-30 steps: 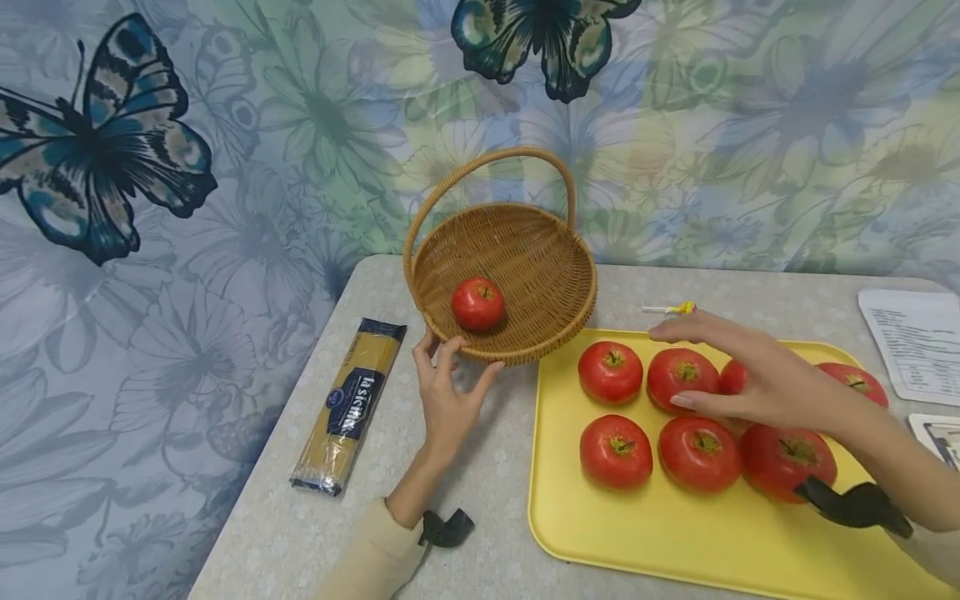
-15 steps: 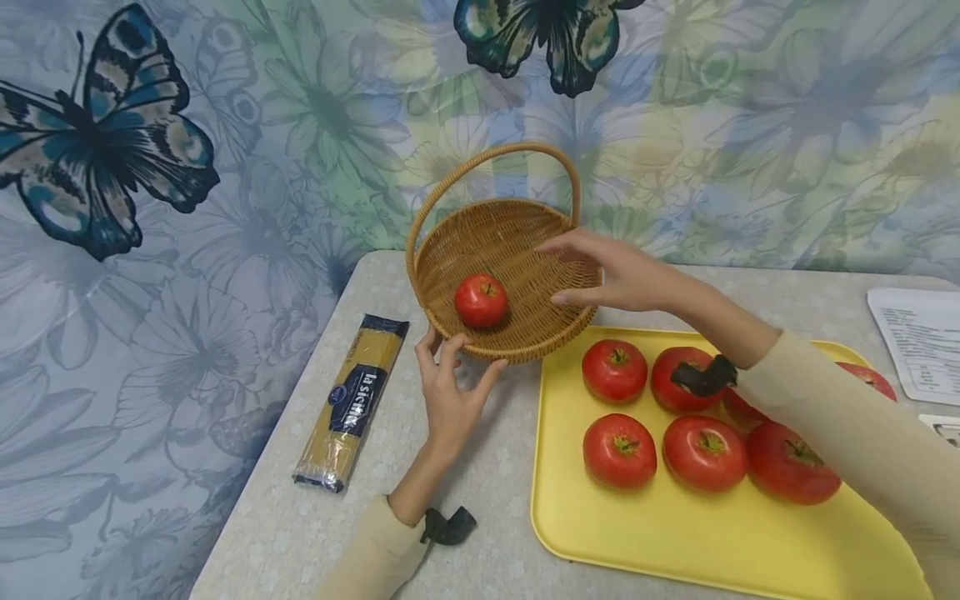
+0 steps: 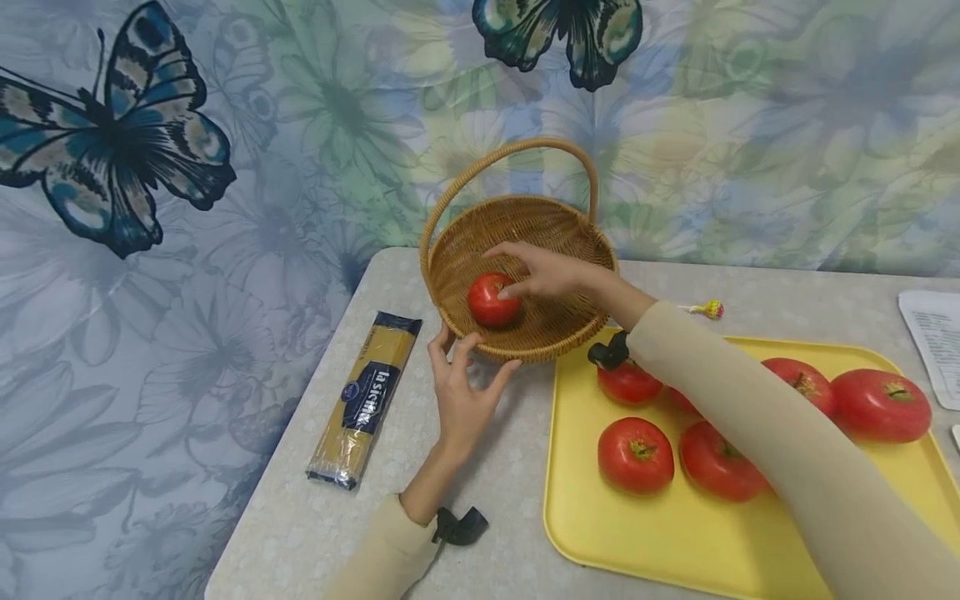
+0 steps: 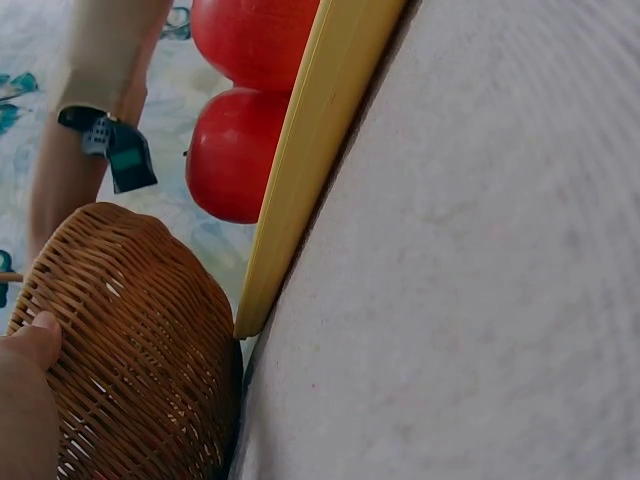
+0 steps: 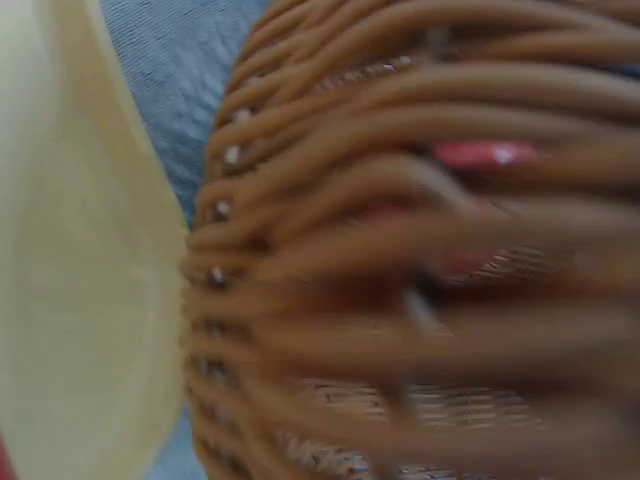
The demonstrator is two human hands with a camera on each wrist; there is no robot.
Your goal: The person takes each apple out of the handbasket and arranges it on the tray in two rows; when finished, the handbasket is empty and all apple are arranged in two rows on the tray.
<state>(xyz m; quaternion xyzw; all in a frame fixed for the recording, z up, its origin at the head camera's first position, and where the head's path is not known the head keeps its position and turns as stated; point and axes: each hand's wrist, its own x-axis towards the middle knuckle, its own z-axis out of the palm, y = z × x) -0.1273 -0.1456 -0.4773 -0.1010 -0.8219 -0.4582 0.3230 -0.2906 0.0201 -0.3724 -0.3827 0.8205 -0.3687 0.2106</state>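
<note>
A wicker basket [image 3: 558, 337] with a tall handle stands at the back of the table, its mouth facing me. My left hand [image 3: 463, 400] grips its front rim; in the left wrist view the left thumb [image 4: 38, 342] presses on the woven side [image 4: 140, 340]. Inside lies one red apple [image 3: 491, 310]. My right hand [image 3: 551, 273] reaches into the basket over this apple, thumb in front of it and fingers extended behind; whether they touch it I cannot tell. In the blurred right wrist view, the basket's weave [image 5: 420, 270] hides the right hand.
A yellow tray [image 3: 622, 542] holding several red apples [image 3: 636, 456] is to the right, partly under my right sleeve. At left lies a pasta packet [image 3: 365, 400]. A lollipop [image 3: 708, 309] sits behind the tray, printed paper [image 3: 933, 333] at the right edge.
My right hand has moved left from above the tray, over the basket's right rim, and in to the apple. The left hand stays at the rim. The view has shifted slightly.
</note>
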